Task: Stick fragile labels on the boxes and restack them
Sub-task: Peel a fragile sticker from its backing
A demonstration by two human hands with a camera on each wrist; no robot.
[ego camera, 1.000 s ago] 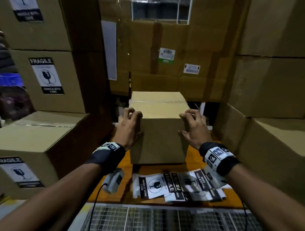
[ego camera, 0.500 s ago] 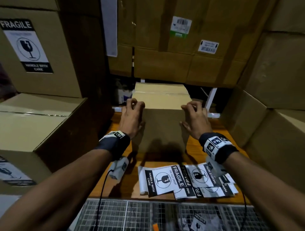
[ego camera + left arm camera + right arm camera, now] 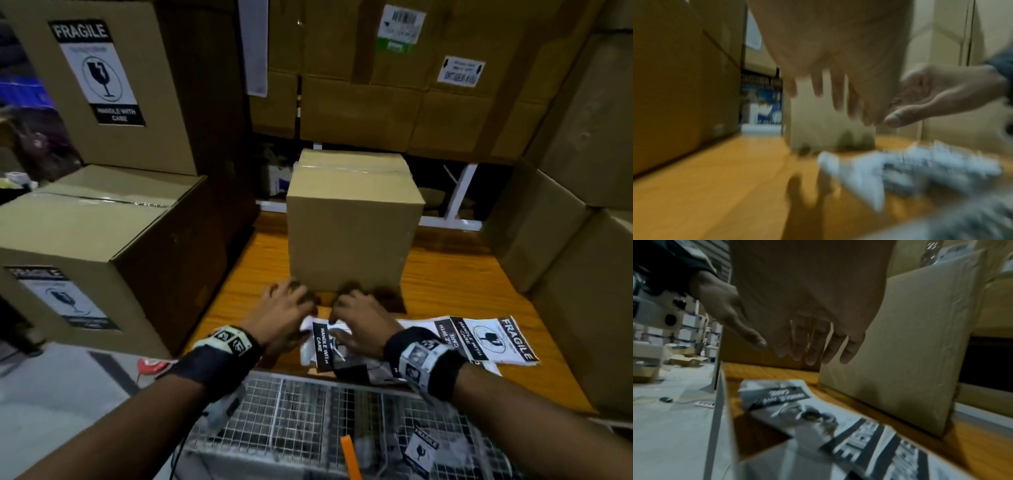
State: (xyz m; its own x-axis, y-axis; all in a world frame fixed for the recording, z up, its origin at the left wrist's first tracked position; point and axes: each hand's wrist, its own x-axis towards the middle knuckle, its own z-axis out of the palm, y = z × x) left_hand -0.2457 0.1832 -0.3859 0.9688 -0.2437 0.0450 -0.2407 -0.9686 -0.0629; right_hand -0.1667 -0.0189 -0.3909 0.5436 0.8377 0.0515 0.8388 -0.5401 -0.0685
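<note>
A plain cardboard box (image 3: 352, 240) with no label on its front stands upright on the wooden table (image 3: 462, 274). In front of it lies a loose pile of black-and-white fragile labels (image 3: 479, 339). My left hand (image 3: 291, 305) and right hand (image 3: 352, 308) hover side by side just above the left end of the pile, near one label (image 3: 322, 346). The left wrist view shows the left fingers (image 3: 838, 91) spread and straight above the labels (image 3: 920, 167). The right fingers (image 3: 818, 344) also hang straight over the labels (image 3: 818, 410). Neither hand holds anything.
A labelled box (image 3: 85, 240) sits at the left with another labelled box (image 3: 102, 75) stacked behind it. More cartons rise at the right (image 3: 582, 240) and along the back. A wire basket (image 3: 308, 411) with a spare label (image 3: 421, 448) lies at the table's near edge.
Both hands have let go of the box's front corners and dropped down and toward me to the label pile. The box now stands alone.
</note>
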